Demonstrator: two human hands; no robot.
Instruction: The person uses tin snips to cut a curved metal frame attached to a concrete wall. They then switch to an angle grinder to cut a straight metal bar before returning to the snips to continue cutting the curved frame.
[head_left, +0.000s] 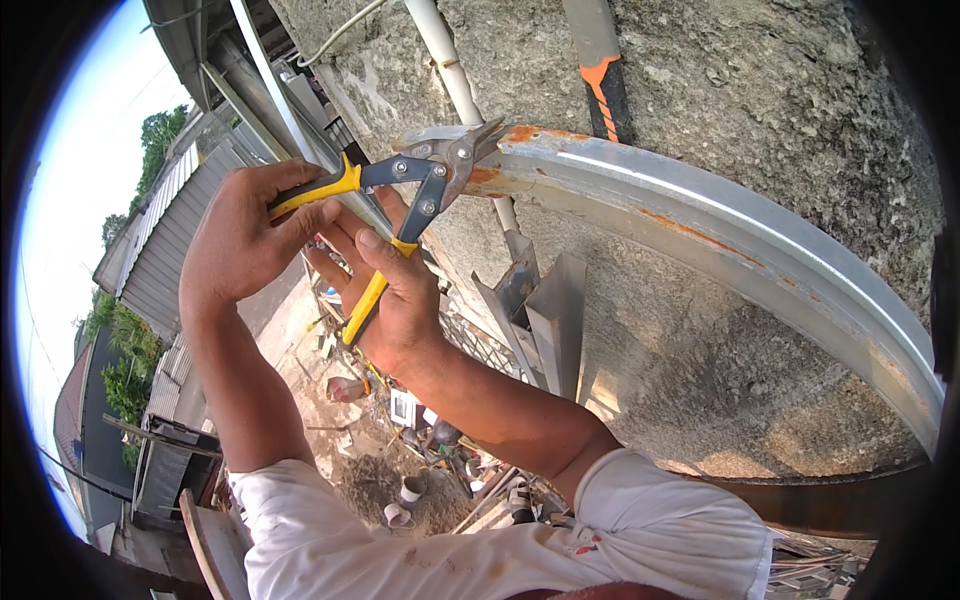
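A pair of tin snips [429,190] with yellow and black handles is held between my two hands. My left hand [245,222] is closed around the upper handle. The lower handle lies in my right hand [385,285], the thumb pressed along it and the fingers behind. Its handles stand wide apart, and the grey jaws meet the near end of a long metal channel [660,185]. Rust marks that channel at its end and along its side. How deep the blades sit on the metal cannot be made out.
A rough concrete wall [740,80] rises behind the channel. A white pipe [447,60] runs down it, near a dark strip with orange paint [604,95]. Cut metal pieces [555,320] stand below. Far beneath, rubble and scraps [400,490] cover the ground.
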